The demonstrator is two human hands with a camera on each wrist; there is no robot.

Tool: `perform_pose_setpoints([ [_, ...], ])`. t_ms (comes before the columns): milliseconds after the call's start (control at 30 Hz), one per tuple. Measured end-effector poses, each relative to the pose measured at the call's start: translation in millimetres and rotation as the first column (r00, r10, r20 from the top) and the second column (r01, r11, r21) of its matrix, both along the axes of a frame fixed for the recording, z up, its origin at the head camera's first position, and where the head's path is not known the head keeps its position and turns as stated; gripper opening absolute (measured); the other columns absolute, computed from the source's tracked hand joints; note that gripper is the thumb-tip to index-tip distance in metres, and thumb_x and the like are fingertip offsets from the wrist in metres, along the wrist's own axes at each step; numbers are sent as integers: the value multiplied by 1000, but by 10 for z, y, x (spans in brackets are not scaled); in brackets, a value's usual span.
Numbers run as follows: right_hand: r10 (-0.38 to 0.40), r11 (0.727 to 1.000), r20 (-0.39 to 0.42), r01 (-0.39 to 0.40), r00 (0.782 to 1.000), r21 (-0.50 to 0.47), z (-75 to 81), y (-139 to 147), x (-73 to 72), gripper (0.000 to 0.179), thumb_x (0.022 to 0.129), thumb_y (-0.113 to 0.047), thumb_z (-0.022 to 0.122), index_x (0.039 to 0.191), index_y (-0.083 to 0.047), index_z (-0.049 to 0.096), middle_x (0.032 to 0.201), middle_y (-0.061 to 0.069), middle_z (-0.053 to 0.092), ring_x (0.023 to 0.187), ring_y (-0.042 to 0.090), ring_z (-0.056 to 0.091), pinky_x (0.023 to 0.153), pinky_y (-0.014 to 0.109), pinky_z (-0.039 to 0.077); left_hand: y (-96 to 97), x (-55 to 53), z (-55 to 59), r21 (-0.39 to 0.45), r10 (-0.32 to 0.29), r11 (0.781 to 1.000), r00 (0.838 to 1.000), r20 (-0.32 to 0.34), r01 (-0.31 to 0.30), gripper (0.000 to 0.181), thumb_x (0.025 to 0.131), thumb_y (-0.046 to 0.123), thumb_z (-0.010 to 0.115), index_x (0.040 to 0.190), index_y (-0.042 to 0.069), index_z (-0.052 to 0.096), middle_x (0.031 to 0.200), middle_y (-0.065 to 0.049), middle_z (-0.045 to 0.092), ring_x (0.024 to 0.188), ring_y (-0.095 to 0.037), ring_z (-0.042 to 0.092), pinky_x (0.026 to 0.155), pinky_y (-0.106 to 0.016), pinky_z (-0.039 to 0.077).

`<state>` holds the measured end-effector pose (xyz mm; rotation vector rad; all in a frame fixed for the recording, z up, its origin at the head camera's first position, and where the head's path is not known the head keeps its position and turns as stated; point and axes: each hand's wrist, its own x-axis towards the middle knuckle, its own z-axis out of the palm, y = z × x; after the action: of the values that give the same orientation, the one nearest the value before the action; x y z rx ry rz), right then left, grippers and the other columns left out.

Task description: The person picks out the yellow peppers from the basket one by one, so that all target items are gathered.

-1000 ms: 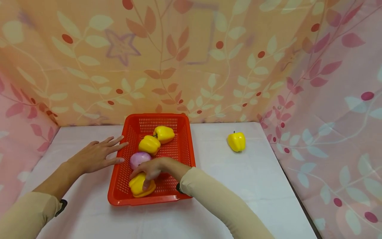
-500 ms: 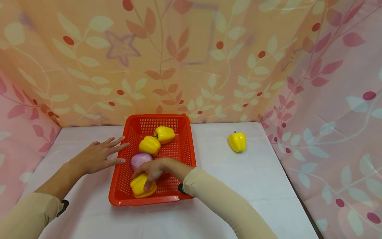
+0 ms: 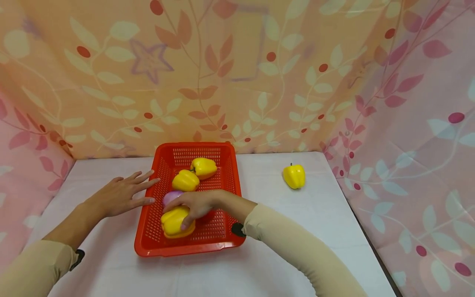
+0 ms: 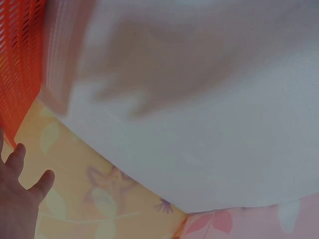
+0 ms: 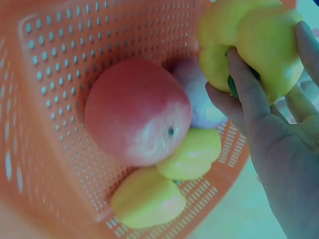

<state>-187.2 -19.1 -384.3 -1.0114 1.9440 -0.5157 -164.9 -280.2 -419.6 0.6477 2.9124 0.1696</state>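
Observation:
My right hand [image 3: 198, 203] grips a yellow bell pepper [image 3: 175, 225] over the near left part of the red plastic basket [image 3: 187, 249]. In the right wrist view the fingers curl round this pepper beside its green stem. A purple onion [image 3: 170, 199] sits just beyond it, partly covered by the hand. The right wrist view also shows a large round red fruit or vegetable [image 5: 137, 112] in the basket, mostly hidden under the forearm in the head view. My left hand [image 3: 120, 194] has its fingers spread, fingertips at the basket's left rim.
Two more yellow bell peppers [image 3: 185, 180] lie toward the back of the basket. Another yellow bell pepper [image 3: 294, 176] stands on the white tabletop [image 3: 282, 222] to the right. Floral cloth walls [image 3: 237, 103] close in the back and sides.
My right hand has risen a little with the yellow bell pepper, and the right forearm has shifted right. It now covers more of the onion. The left hand has stayed in place.

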Motion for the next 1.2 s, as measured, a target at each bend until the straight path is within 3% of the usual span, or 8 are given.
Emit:
perform_pose_setpoints([
  [167,-34,997,0,34,999,-72,96,192,-35,64,79,-22,73,136,-31,45,120,-11,46,109,7,41,93,22,38,6,5,15,-3,0,1000,1000,-8,0,72,85,66,43,145,27,31,152,-7,23,134,-43,22,96,-70,22],
  [333,-82,988,-15,80,996,-130,187,432,-93,63,80,-21,72,137,-28,44,123,-11,46,110,8,42,91,23,40,2,1,7,-6,5,1000,1000,-1,-5,73,84,67,42,145,30,29,152,-6,22,134,-43,22,96,-70,21],
  [600,-179,964,-52,165,982,-207,397,804,-285,65,80,-16,71,138,-25,43,128,-6,44,109,13,44,89,26,44,-5,3,11,0,6,1000,1000,0,-6,74,84,68,43,145,28,31,152,-7,22,134,-44,22,96,-71,20],
  [1000,-366,893,-66,331,928,-304,550,1360,-572,63,83,-16,70,138,-23,41,117,0,51,104,20,50,84,32,49,12,26,34,10,9,1000,1000,0,-9,74,83,66,46,145,28,30,152,-7,23,134,-43,22,96,-71,19],
  [1200,-445,855,-67,402,893,-327,565,1596,-657,67,83,-18,70,141,-23,36,124,1,47,102,24,51,82,34,48,14,19,17,0,5,1000,1000,3,-5,74,83,67,45,145,29,29,152,-7,23,134,-44,22,96,-71,19],
])
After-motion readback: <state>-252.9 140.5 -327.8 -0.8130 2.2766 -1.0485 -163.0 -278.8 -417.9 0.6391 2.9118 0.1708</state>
